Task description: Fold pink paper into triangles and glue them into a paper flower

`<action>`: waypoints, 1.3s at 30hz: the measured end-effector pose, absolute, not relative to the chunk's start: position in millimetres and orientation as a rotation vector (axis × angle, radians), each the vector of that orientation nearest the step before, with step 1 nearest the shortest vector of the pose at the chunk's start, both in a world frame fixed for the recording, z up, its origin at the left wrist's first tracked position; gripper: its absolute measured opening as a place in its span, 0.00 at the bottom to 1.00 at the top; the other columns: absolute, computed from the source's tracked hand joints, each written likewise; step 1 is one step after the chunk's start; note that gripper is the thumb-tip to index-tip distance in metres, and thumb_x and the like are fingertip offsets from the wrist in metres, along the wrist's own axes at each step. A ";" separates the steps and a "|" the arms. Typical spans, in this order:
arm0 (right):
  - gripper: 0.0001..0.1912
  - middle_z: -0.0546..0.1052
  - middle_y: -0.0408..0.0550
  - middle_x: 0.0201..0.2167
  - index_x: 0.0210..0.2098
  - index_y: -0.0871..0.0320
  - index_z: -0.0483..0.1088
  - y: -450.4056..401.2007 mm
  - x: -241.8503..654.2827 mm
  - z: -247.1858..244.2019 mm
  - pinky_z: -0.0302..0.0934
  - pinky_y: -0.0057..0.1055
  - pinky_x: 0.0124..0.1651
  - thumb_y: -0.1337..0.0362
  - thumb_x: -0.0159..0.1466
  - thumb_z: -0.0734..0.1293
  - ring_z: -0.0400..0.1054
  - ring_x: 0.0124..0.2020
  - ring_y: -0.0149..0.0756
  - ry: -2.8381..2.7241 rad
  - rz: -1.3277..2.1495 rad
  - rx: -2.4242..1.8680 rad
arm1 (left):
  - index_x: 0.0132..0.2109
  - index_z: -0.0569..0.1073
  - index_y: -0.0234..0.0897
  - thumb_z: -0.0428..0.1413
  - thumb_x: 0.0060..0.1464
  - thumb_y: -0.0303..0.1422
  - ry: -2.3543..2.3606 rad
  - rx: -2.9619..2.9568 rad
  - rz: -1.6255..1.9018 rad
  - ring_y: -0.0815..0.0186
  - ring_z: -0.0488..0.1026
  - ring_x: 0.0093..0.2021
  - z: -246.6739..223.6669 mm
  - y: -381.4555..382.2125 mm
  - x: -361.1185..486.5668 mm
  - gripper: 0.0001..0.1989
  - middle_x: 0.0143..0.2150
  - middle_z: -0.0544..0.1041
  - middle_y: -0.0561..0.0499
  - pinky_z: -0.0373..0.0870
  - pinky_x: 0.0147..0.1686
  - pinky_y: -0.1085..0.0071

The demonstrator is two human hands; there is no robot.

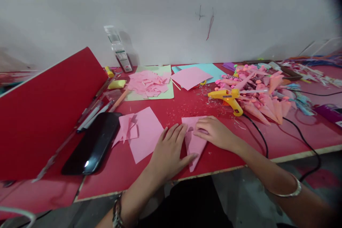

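A folded pink paper [196,144] lies on the red table in front of me, narrowing to a point toward the near edge. My left hand [169,151] rests flat along its left side, fingers stretched out and the thumb on the paper. From the right, my right hand [215,131] has its fingers curled and pressed together on the upper part of the paper, at a fold. Left of my left hand lies a flat pink sheet [146,133], with small pink paper strips [128,128] partly over it.
A yellow glue gun [227,98] with a cord lies before a heap of pink paper cones [263,96]. Pink scraps [149,82] cover a pale green sheet at the back. A black phone-like object [93,142], a bottle [123,58] and a red panel [48,117] stand left.
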State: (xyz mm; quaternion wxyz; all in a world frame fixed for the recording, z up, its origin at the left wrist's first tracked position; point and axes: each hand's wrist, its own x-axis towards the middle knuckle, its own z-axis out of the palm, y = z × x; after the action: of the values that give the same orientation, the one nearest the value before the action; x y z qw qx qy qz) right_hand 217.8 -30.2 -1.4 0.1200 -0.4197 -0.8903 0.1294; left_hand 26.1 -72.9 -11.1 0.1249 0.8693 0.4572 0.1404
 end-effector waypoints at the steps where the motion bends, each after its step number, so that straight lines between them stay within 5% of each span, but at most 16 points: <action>1: 0.15 0.72 0.46 0.28 0.27 0.59 0.66 -29.8 217.4 -2.1 0.50 0.32 0.39 0.56 0.61 0.56 0.64 0.34 0.35 -2.598 0.370 -1.232 | 0.60 0.51 0.35 0.45 0.50 0.49 1.339 2.532 0.425 0.54 0.53 0.58 -12.5 -73.0 26.2 0.35 0.59 0.58 0.42 0.47 0.56 0.54; 29: 0.15 0.70 0.42 0.23 0.23 0.58 0.65 -29.6 209.6 -12.8 0.45 0.29 0.35 0.57 0.61 0.58 0.62 0.29 0.31 -2.471 0.239 -1.373 | 0.60 0.49 0.37 0.49 0.47 0.49 1.336 2.543 0.378 0.56 0.50 0.59 -14.9 -73.2 23.3 0.37 0.60 0.56 0.45 0.44 0.58 0.55; 39: 0.15 0.69 0.41 0.22 0.22 0.59 0.63 -30.5 208.8 -10.7 0.44 0.28 0.35 0.60 0.62 0.57 0.61 0.28 0.30 -2.486 0.234 -1.397 | 0.53 0.62 0.48 0.49 0.50 0.43 1.203 2.610 0.338 0.57 0.56 0.54 -0.3 -80.6 20.6 0.22 0.57 0.57 0.49 0.55 0.51 0.58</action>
State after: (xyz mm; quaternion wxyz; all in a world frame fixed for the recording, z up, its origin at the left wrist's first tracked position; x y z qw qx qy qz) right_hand 208.8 -30.5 -10.7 0.1399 -0.4835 -0.8603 0.0809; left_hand 20.6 -80.6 -0.3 0.1237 0.8950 0.4125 0.1159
